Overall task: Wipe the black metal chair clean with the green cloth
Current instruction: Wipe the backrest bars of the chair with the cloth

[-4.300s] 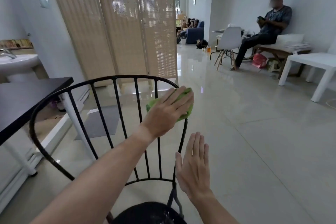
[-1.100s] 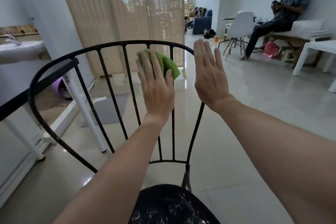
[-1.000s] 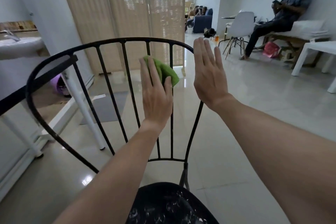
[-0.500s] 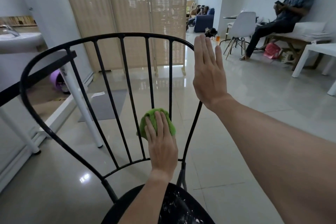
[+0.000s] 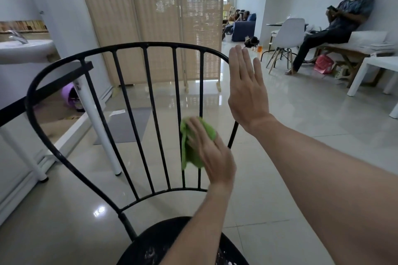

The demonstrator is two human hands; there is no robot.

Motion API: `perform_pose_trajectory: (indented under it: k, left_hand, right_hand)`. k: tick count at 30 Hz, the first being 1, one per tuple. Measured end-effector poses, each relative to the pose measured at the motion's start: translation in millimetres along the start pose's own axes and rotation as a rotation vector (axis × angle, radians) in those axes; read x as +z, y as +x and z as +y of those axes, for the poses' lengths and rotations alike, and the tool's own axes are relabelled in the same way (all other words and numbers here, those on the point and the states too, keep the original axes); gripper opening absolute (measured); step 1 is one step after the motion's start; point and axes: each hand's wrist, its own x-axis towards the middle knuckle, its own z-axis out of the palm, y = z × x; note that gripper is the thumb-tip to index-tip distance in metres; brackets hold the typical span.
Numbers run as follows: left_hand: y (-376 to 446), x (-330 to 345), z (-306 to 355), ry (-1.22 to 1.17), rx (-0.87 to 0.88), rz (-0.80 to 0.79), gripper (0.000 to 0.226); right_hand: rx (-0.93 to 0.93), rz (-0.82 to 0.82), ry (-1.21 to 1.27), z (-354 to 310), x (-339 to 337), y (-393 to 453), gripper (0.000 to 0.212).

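Left hand: my left hand (image 5: 207, 153) presses the green cloth (image 5: 192, 144) flat-fingered against the chair's right-side back bars; the hand is motion-blurred, so I cannot tell if the thumb curls round it.
Cloth: bunched, long axis roughly vertical, hanging down along the bars, partway up the backrest above the lower crossbar.
Right hand: my right hand (image 5: 247, 88) is flat, fingers straight and together, pointing up, against the frame's right edge.
Chair: the black metal chair (image 5: 92, 135) faces me, backrest upright, bars fanning upward, seat at the bottom edge.
Around: black table (image 5: 43, 92) just behind the backrest; seated person (image 5: 336, 26) far right.
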Motion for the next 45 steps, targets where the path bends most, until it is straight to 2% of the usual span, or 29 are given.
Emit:
perform_pose_trajectory:
  k: [7,9,11,15,18,19,22,24,28,34,36,38,40,45]
  left_hand:
    - [129,-5,53,0.371,0.636,-0.065,0.057]
    - [155,-11,67,0.436,0.763,-0.052,0.055]
    - [174,-20,83,0.412,0.795,-0.026,0.052]
    - [208,-56,113,0.265,0.665,0.248,0.052]
    - [225,-78,122,0.342,0.671,0.345,0.054]
    - [224,-77,120,0.387,0.662,0.313,0.056]
    - [204,-62,92,0.498,0.636,0.083,0.059]
    - [183,-52,64,0.551,0.662,-0.013,0.059]
    - [142,-45,21,0.541,0.678,-0.073,0.062]
    - [78,-58,-33,0.391,0.505,-0.184,0.067]
    - [48,-68,-52,0.284,0.386,-0.259,0.073]
    - [17,-79,-67,0.158,0.127,-0.306,0.071]
    - [-11,-86,-85,0.107,-0.061,-0.356,0.068]
    - [-41,-92,-112,0.077,-0.217,-0.398,0.063]
  right_hand:
    - [-0.041,0.001,-0.011,6,-1,-1,0.077]
    - [-0.05,-0.016,-0.023,8,-1,-3,0.077]
    - [-0.052,-0.03,-0.034,9,-2,-3,0.078]
    - [-0.037,-0.02,-0.036,7,-2,-3,0.079]
    - [-0.024,0.0,0.006,2,0,2,0.079]
    - [-0.023,0.009,0.011,1,1,6,0.076]
    - [0.008,0.04,0.023,-4,5,23,0.062]
    - [0.041,0.042,0.056,-8,7,29,0.063]
    - [0.026,0.034,0.11,-8,11,26,0.06]
    - [-0.028,0.026,0.108,-2,10,26,0.058]
    - [-0.035,0.015,0.098,-1,10,26,0.059]
    - [-0.031,0.019,0.095,-1,11,26,0.059]
    - [-0.015,0.036,0.103,-1,13,25,0.059]
    - [0.016,0.075,0.1,-6,16,25,0.057]
